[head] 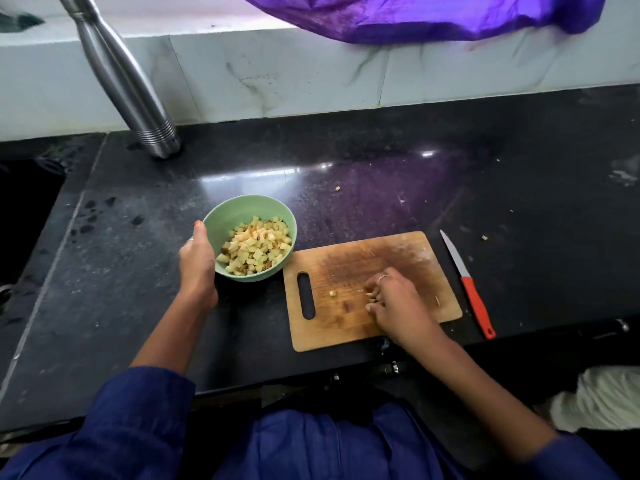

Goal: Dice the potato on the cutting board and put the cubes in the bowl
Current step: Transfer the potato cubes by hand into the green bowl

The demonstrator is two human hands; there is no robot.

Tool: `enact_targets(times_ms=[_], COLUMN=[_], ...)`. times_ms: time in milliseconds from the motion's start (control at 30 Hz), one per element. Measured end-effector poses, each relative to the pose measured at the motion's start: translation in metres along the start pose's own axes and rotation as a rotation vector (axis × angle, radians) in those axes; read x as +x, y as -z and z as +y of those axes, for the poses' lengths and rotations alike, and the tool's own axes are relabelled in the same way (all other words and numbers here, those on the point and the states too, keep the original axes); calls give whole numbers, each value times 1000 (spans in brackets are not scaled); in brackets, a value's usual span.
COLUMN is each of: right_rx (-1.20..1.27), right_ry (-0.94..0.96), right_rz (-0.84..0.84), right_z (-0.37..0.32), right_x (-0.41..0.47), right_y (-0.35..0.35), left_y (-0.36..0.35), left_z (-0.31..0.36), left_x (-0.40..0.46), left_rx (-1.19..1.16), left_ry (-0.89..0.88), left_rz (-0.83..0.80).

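The dicing looks done; what remains is gathering stragglers. On the cutting board [346,327], the right hand [398,303] curls its fingers around a few cubes, one loose cube [332,293] just beside it. Next, carry them left to the green bowl [242,207], which the left hand [196,258] grips by its rim. Small pale-yellow potato cubes [256,249] fill it roughly halfway. The knife [467,282] lies idle on the tabletop [381,188].

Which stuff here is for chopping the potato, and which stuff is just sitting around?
For the job: cutting board, green bowl, potato cubes, knife, left hand gripping the bowl, right hand gathering bits on the board.

Just lying about: steel bottle, purple cloth, white cloth, stray bits on the counter.
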State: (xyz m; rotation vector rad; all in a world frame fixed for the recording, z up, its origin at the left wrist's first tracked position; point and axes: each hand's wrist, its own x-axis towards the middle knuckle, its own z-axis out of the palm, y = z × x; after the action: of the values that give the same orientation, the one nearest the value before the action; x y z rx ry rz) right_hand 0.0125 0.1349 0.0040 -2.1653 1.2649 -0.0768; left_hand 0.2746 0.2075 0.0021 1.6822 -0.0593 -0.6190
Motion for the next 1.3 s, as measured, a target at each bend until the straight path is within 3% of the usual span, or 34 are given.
enact_targets(times_ms=[200,500,900,1067,1300], right_rx=[20,-268,-604,-588,-310], right_ry=[111,242,349,375,227], right_rz=[5,110,-107,-117,-76], right_z=[-29,-35,-49,-47,-47], right_x=[8,12,-3,-3,17], right_y=[-25,-34,-19,-16,-27], left_y=[2,3,6,7,10], left_z=[3,5,7,5,3], left_x=[-2,-4,-3,0,1], left_rx=[-8,-3,30,31,31], left_ry=[11,13,10,13,-3], left_rz=[-39,-59,-75,-91,-102])
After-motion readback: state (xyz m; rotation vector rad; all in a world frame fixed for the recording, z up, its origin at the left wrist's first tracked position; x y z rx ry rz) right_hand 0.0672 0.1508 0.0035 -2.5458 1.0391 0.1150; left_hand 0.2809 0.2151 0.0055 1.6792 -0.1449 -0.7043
